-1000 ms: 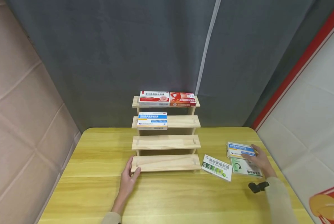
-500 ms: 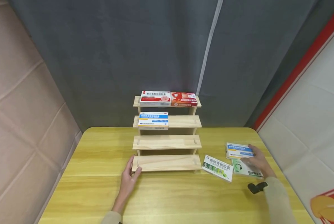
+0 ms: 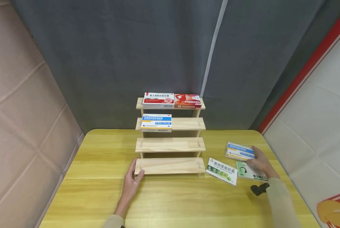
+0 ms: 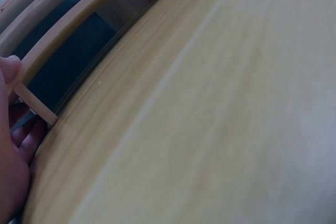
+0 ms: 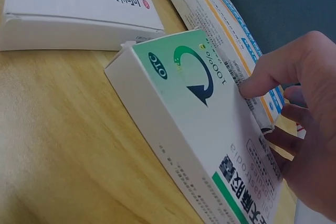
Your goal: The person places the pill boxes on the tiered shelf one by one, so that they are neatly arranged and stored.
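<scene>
My left hand [image 3: 131,181] grips the left end of the lowest step of a wooden stepped rack [image 3: 170,166]; in the left wrist view its thumb lies over the edge and the other fingers curl behind the leg. At the right, my right hand [image 3: 262,163] holds a blue-and-white medicine box [image 3: 240,151] by its right end, thumb on the near side. A green-and-white medicine box [image 5: 202,124] lies just in front, partly under that hand in the head view. Left of it is a white medicine box with a green band [image 3: 221,171], lying at a slant.
Red-and-white [image 3: 158,100] and orange-red [image 3: 187,101] medicine boxes stand side by side on the rack's top step. Another blue-and-white box [image 3: 156,123] occupies the left of the second step. A grey curtain [image 3: 115,63] hangs behind the wooden table [image 3: 98,190], with a white wall panel [image 3: 315,133] at right.
The right hand has shifted the blue-and-white box a little to the left and turned it slightly. The left hand has kept its hold on the rack.
</scene>
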